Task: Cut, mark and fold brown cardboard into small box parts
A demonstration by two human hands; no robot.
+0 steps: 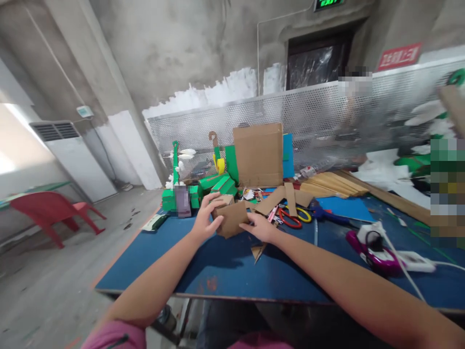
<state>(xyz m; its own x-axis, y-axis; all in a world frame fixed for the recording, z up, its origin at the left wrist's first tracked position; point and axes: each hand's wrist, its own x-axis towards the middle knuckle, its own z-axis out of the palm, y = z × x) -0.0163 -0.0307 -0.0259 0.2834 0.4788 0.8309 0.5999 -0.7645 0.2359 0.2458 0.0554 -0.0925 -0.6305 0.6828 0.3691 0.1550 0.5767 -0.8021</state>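
A small brown cardboard box [232,220] is held between my two hands above the blue table [156,271]. My left hand [207,219] wraps round its left side, fingers over the top and thumb on the near face. At the lower right edge, my right hand [259,228] pinches the cardboard with thumb and fingers. Its far fingers are partly hidden behind the box. Just below my right hand lies a cardboard scrap [257,252]. Red-handled scissors [289,218] and yellow-handled scissors [304,214] rest to the right.
Behind the box stand green pieces [223,185] and a large cardboard sheet [258,155]. A blue glue gun [329,215], cardboard strips [290,198] and a purple device [379,257] with a white power strip [417,261] lie right. A perforated metal screen [305,111] rises behind.
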